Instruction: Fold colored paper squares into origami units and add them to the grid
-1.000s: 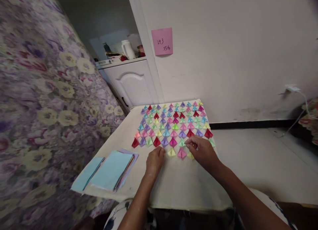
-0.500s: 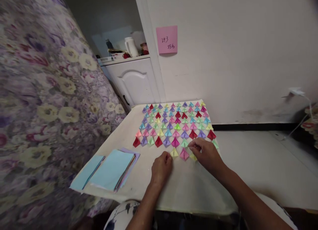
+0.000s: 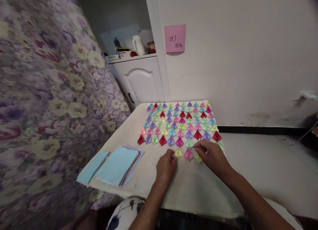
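Rows of small folded paper pieces in many colours cover the far part of the table (image 3: 139,187). My left hand (image 3: 167,167) has curled fingers, resting just left of a yellow folded paper piece (image 3: 178,152) in the nearest row. Beside that piece lies a pink folded paper piece (image 3: 188,154). Thumb and forefinger of my right hand (image 3: 214,155) are pinched together close to a green folded paper piece (image 3: 189,143). Partly under this hand shows another yellow folded piece (image 3: 198,157). Whatever either hand's fingertips hold is too small or hidden to make out.
At the table's left lie a stack of coloured paper sheets (image 3: 118,165) and a smaller blue stack (image 3: 93,167). A floral curtain (image 3: 49,107) hangs along the left side. Behind stand a white cabinet (image 3: 142,79) and a wall bearing a pink note (image 3: 175,38).
The camera has turned slightly left, so the whole scene sits further right in view. Both hands stay at nearly the same spots by the nearest row, fingers still closed.
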